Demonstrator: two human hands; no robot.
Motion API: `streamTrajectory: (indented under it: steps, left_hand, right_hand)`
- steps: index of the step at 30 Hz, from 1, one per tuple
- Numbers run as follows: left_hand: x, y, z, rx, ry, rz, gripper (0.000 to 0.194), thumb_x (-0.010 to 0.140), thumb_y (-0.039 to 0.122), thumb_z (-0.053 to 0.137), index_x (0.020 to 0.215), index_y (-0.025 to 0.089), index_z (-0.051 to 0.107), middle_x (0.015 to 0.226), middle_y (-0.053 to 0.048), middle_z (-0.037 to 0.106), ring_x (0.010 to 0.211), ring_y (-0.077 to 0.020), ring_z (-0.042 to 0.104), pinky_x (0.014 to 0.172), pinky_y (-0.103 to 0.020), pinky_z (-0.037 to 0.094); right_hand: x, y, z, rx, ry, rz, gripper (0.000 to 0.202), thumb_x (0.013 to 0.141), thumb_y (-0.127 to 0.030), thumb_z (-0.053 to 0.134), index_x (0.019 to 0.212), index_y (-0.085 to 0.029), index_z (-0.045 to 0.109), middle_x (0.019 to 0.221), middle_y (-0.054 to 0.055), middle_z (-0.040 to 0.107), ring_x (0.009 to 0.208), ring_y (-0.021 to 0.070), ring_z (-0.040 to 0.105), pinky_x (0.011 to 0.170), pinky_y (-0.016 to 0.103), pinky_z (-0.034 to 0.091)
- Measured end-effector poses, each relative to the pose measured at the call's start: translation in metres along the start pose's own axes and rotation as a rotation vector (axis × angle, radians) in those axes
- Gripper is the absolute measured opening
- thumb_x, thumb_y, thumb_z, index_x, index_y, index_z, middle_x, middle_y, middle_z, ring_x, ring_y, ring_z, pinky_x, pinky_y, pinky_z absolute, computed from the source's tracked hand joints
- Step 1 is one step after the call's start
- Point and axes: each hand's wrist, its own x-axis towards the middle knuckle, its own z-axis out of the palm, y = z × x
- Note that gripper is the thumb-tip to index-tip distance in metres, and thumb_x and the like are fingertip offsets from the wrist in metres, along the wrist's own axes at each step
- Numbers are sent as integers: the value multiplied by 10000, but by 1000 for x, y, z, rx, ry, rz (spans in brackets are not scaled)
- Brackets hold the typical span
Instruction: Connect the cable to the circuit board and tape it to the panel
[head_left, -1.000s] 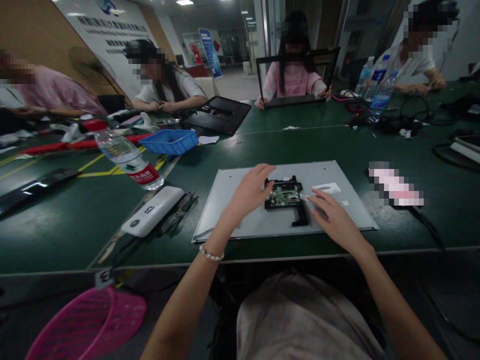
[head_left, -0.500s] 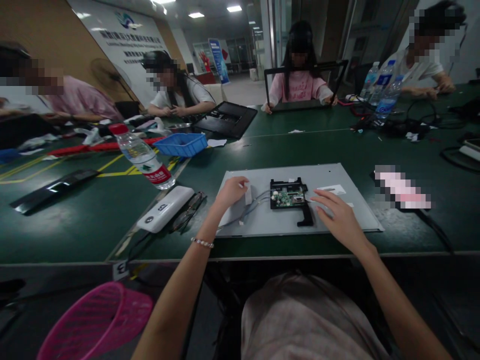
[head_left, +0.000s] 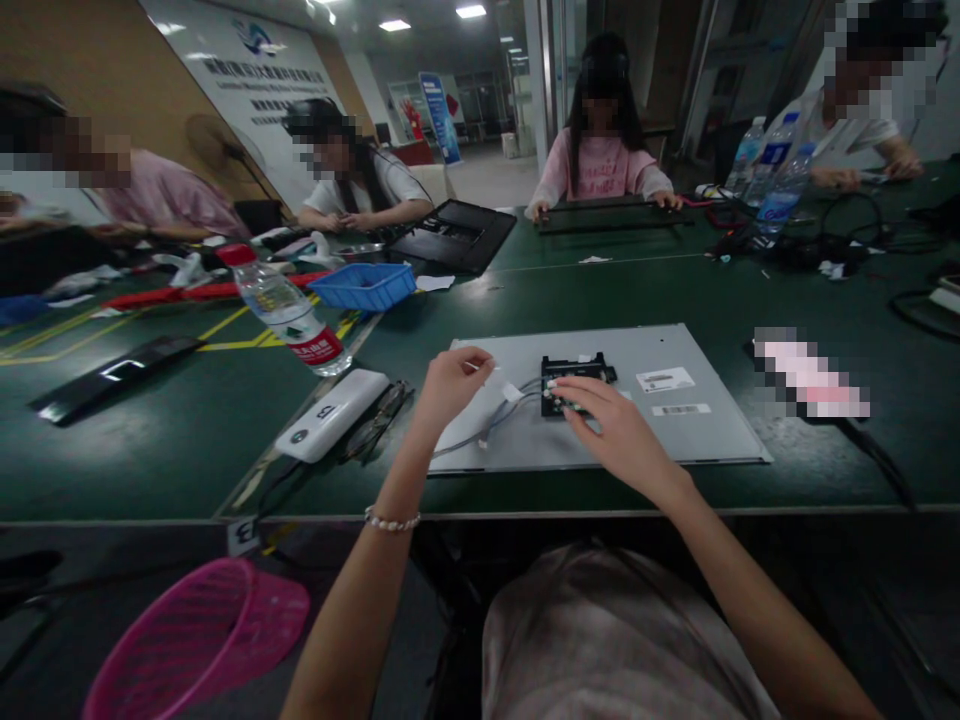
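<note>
A flat grey panel (head_left: 720, 420) lies on the green table, with two white labels on its right part. On it sits a black frame (head_left: 553, 366) holding a green circuit board. My right hand (head_left: 611, 425) reaches over the board, fingers stretched and apart, covering much of it. Above the panel's left part, my left hand (head_left: 452, 385) has thumb and fingertips pinched at a thin clear or whitish piece, too blurred to name. Grey cables (head_left: 499, 415) with a small white tag run from the frame's left side across the panel.
Left of the panel are a white power bank (head_left: 330, 415), glasses (head_left: 375, 420), a water bottle (head_left: 304, 325) and a blue tray (head_left: 364, 290). A phone (head_left: 810, 375) lies right. Several people sit around the table; one across holds a black frame (head_left: 615, 218).
My right hand has moved left, over the circuit board, uncovering the white labels. My left hand has shifted slightly left. The person across has lowered the large black frame to the table.
</note>
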Motion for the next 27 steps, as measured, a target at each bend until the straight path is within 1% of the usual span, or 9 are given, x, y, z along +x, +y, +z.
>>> streamTrajectory:
  steps: [5, 7, 9, 11, 14, 17, 20, 23, 27]
  left_hand:
    - [-14, 1, 21, 173, -110, -26, 188, 815, 271, 534, 860, 167, 683, 793, -45, 688, 700, -172, 625, 666, -272, 470]
    - [-20, 6, 21, 242, -70, -19, 213, 804, 235, 548, 970, 162, 660, 927, -63, 682, 736, -176, 629, 716, -290, 488]
    - [-30, 16, 17, 312, 50, 18, 327, 800, 199, 552, 1123, 167, 595, 1118, -84, 627, 818, -181, 629, 801, -311, 492]
    - [-42, 29, 14, 377, 139, 84, 360, 836, 183, 509, 1193, 184, 546, 1194, -87, 581, 957, -201, 609, 898, -331, 466]
    - [-58, 40, 18, 425, 50, 175, 310, 876, 163, 450, 1165, 191, 557, 1169, -75, 597, 1089, -222, 561, 980, -352, 426]
    - [-68, 37, 30, 421, -58, 153, 363, 895, 166, 423, 1251, 180, 499, 1235, -88, 586, 1143, -232, 548, 988, -368, 431]
    - [-73, 25, 42, 365, -108, 73, 465, 921, 180, 389, 1383, 158, 347, 1281, -112, 576, 1142, -234, 574, 960, -370, 455]
    - [-74, 16, 49, 334, -110, 32, 515, 928, 189, 390, 1423, 135, 261, 1285, -126, 580, 1109, -249, 600, 940, -383, 464]
    - [-71, 11, 51, 372, -78, 42, 501, 917, 177, 411, 1402, 128, 297, 1283, -128, 582, 1111, -253, 596, 948, -383, 456]
  right_hand:
    - [1, -13, 29, -95, -140, -80, 379, 904, -145, 435, 1266, -133, 545, 1313, 108, 558, 1255, 205, 469, 1107, 375, 355]
    - [1, -15, 39, -144, -187, -113, 378, 899, -147, 452, 1264, -103, 542, 1306, 127, 564, 1263, 220, 463, 1105, 380, 356]
    - [1, -16, 46, -181, -218, -152, 362, 900, -155, 464, 1245, -91, 553, 1288, 142, 579, 1267, 235, 460, 1096, 395, 366]
    - [3, -18, 51, -209, -231, -185, 345, 901, -163, 470, 1224, -88, 565, 1274, 157, 586, 1267, 246, 461, 1086, 411, 375]
    - [4, -19, 55, -238, -241, -206, 349, 888, -160, 492, 1218, -69, 561, 1251, 181, 596, 1260, 261, 465, 1079, 422, 377]
    - [4, -20, 57, -236, -256, -190, 332, 883, -165, 506, 1200, -85, 565, 1205, 178, 623, 1217, 261, 505, 1054, 437, 396]
    - [1, -20, 57, -220, -263, -163, 281, 889, -177, 513, 1153, -112, 584, 1165, 163, 644, 1150, 248, 558, 1028, 439, 415]
    - [-3, -20, 56, -214, -268, -155, 278, 891, -212, 523, 1142, -110, 589, 1171, 156, 643, 1151, 240, 561, 1047, 421, 395]
    - [-9, -22, 56, -218, -262, -135, 362, 896, -274, 522, 1199, -80, 556, 1246, 178, 603, 1191, 251, 535, 1071, 415, 372]
